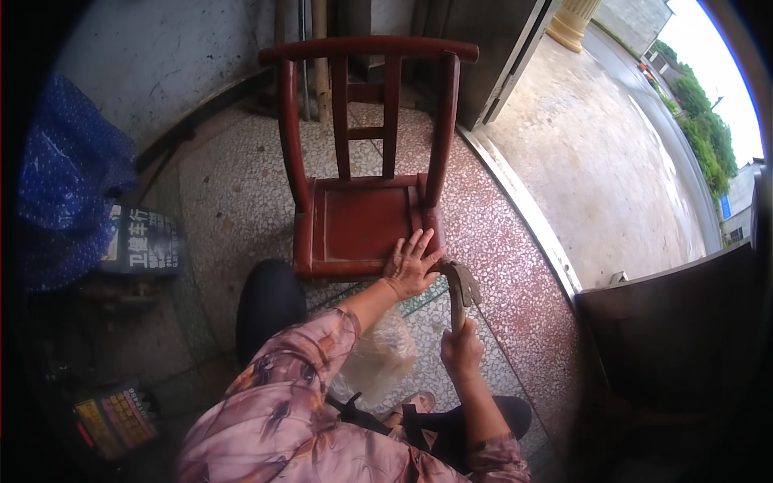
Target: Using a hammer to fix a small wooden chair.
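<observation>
A dark red wooden chair (362, 221) stands upright in front of me, its slatted back on the far side. My left hand (411, 264) lies on the seat's near right corner with its fingers spread. Just to the right, my right hand (461, 351) is closed around the handle of a hammer (460, 291). The hammer's worn metal head is raised beside that same corner; whether it touches the wood I cannot tell. Below my left forearm, a crumpled clear plastic bag (378, 350) sits on the floor between my legs.
A speckled stone floor (523, 314) surrounds the chair. On the right, a metal door sill (523, 213) borders concrete ground outside. Blue dotted cloth (68, 177) hangs at the left, near a dark printed bag (141, 241). Poles (320, 80) lean against the back wall.
</observation>
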Demonstrator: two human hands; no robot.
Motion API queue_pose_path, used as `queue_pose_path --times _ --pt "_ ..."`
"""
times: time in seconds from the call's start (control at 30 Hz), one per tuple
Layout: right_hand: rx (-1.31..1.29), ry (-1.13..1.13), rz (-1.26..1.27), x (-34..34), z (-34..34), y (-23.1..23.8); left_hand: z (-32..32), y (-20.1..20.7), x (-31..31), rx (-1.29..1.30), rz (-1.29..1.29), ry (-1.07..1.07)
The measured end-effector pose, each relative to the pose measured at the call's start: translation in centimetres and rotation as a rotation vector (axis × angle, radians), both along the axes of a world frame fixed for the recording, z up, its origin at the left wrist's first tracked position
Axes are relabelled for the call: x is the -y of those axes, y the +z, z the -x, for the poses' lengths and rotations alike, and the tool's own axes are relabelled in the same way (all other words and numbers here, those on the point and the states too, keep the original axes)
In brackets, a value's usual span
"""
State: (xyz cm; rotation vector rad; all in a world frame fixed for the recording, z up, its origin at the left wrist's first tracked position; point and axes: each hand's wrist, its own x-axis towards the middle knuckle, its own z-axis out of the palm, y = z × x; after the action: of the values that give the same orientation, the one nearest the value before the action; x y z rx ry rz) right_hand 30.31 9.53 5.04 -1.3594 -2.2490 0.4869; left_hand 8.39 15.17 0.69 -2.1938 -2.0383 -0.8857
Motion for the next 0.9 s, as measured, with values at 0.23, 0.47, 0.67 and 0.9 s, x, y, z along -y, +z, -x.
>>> queue_pose_path --times 0.23,0.47,0.67,0.9 --pt "-0.015 -0.024 0.062 -0.1 0.3 0.8 -0.1 -0.9 0.0 -0.042 0.064 0.021" --pt "-0.179 -0.051 0.072 0.3 0.1 0.8 -0.6 -0.9 -0.4 -0.055 0.029 0.073" --pt "0.032 -0.027 0.133 0.1 0.3 -0.4 -0.4 -1.7 -0.2 -0.083 0.036 0.086" --pt "-0.319 -0.096 0.042 -0.1 0.0 0.8 -0.7 -1.0 -0.5 -0.058 0.001 0.078"
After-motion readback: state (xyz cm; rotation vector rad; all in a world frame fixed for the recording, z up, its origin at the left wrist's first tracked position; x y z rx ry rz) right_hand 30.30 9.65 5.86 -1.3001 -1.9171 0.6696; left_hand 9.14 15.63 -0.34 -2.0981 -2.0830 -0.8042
